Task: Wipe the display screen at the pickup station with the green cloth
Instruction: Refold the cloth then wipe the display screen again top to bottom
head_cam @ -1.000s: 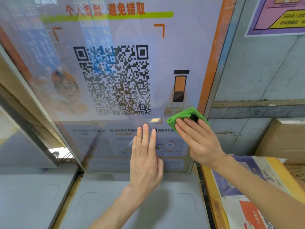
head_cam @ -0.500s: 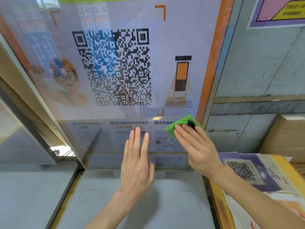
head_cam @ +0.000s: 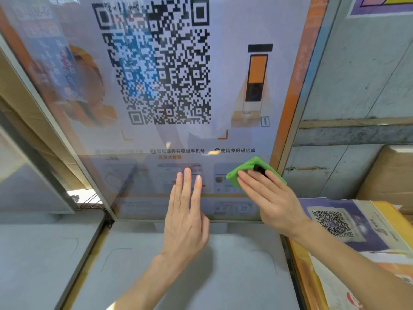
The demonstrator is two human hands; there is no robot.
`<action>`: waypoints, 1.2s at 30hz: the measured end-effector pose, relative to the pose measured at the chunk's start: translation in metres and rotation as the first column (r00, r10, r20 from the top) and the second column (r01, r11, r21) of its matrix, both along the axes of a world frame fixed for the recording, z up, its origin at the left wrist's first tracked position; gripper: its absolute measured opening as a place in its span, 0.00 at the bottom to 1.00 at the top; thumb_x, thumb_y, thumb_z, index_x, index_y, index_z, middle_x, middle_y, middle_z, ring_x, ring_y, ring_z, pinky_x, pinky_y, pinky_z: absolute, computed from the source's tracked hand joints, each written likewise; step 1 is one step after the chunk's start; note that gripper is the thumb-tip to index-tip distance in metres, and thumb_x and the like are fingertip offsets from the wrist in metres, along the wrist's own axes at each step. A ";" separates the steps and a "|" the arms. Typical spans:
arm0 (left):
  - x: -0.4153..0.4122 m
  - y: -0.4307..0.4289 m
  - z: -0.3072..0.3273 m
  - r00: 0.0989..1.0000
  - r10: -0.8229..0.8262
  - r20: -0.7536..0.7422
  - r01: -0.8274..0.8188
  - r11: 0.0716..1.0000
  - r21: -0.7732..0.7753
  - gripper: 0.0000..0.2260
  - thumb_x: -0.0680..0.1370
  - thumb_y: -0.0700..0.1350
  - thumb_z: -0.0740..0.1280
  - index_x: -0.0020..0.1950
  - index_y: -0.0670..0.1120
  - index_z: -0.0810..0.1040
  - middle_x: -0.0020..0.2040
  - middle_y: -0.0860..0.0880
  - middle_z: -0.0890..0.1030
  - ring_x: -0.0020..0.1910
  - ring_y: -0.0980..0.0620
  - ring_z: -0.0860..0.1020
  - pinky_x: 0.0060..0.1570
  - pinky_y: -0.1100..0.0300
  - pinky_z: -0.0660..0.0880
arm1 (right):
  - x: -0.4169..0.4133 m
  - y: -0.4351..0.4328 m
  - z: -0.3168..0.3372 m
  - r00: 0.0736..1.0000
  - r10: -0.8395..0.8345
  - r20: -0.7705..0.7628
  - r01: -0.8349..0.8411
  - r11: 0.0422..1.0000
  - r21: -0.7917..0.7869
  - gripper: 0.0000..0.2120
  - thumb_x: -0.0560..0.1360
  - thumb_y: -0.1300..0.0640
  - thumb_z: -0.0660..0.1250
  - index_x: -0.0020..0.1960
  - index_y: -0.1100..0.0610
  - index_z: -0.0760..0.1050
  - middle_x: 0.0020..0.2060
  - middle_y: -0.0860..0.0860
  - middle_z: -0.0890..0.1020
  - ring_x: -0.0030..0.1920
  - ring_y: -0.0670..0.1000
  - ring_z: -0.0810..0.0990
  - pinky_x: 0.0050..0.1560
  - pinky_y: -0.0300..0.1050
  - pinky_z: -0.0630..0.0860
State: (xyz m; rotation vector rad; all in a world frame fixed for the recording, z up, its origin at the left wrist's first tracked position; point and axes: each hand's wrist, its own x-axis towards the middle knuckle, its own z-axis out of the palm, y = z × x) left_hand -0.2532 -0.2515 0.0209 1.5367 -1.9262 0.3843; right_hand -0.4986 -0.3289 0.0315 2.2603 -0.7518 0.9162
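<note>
The large display screen (head_cam: 223,74) fills the upper middle of the view and shows a big QR code with rows of text and icons below it. My right hand (head_cam: 268,200) presses a folded green cloth (head_cam: 243,173) flat against the screen's lower right corner, fingers straight on the cloth. My left hand (head_cam: 185,211) lies flat with straight fingers on the lower middle of the screen, left of the cloth.
A grey shelf surface (head_cam: 201,276) lies under the screen. A second glass panel (head_cam: 26,153) angles away at the left. At the right stand a grey wall (head_cam: 357,86), a cardboard box (head_cam: 388,173) and printed posters (head_cam: 348,229) on a yellow-edged stand.
My right hand has moved the green cloth down the screen toward its lower right corner. My left hand stays flat on the lower screen. The view has tilted downward.
</note>
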 end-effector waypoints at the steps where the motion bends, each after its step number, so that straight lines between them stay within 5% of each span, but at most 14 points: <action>1: 0.000 -0.001 0.000 1.000 0.002 0.001 -0.002 1.000 -0.002 0.41 0.69 0.33 0.68 0.81 0.34 0.58 0.84 0.35 0.52 0.84 0.36 0.50 0.77 0.36 0.63 | 0.002 -0.001 0.000 1.000 0.005 0.025 -0.004 1.000 -0.002 0.26 0.80 0.75 0.52 0.75 0.62 0.71 0.77 0.54 0.70 0.80 0.52 0.66 0.83 0.51 0.57; 9: 0.010 -0.001 -0.003 0.998 0.040 0.041 -0.038 0.998 -0.041 0.42 0.69 0.36 0.68 0.83 0.40 0.58 0.85 0.40 0.51 0.84 0.38 0.50 0.82 0.40 0.52 | -0.011 0.006 -0.034 0.956 0.081 -0.281 -0.074 0.997 0.038 0.25 0.84 0.71 0.54 0.80 0.61 0.66 0.80 0.53 0.66 0.80 0.52 0.64 0.84 0.49 0.53; 18: 0.042 0.001 -0.013 0.992 0.126 0.020 -0.124 0.989 -0.080 0.41 0.69 0.34 0.67 0.82 0.38 0.58 0.85 0.40 0.50 0.84 0.38 0.52 0.80 0.37 0.55 | 0.071 0.001 0.035 0.981 0.064 0.185 -0.063 0.998 -0.009 0.25 0.82 0.75 0.56 0.77 0.63 0.69 0.77 0.56 0.70 0.80 0.55 0.65 0.82 0.54 0.58; 24: 0.058 0.000 -0.010 0.997 0.062 0.052 -0.059 0.997 -0.046 0.42 0.69 0.33 0.68 0.82 0.38 0.58 0.85 0.40 0.52 0.84 0.40 0.52 0.80 0.40 0.58 | 0.061 0.005 -0.036 0.946 0.170 -0.274 -0.162 0.985 0.054 0.21 0.85 0.67 0.60 0.78 0.62 0.70 0.79 0.54 0.68 0.80 0.51 0.67 0.83 0.50 0.58; 31: 0.062 0.001 -0.011 0.999 0.019 0.049 -0.018 0.999 -0.036 0.43 0.68 0.34 0.69 0.82 0.39 0.58 0.85 0.42 0.51 0.84 0.41 0.51 0.81 0.42 0.56 | 0.091 0.003 0.014 0.994 0.097 0.059 -0.099 0.995 0.024 0.25 0.81 0.73 0.56 0.77 0.63 0.69 0.78 0.54 0.68 0.80 0.52 0.66 0.82 0.50 0.59; 36: 0.076 0.004 -0.015 0.999 -0.028 0.037 0.029 0.999 -0.044 0.40 0.70 0.33 0.67 0.82 0.38 0.59 0.85 0.42 0.52 0.84 0.41 0.53 0.80 0.42 0.58 | 0.086 0.006 -0.033 0.953 0.186 -0.241 -0.162 0.980 0.116 0.20 0.85 0.67 0.58 0.76 0.63 0.72 0.79 0.55 0.69 0.79 0.52 0.67 0.83 0.49 0.57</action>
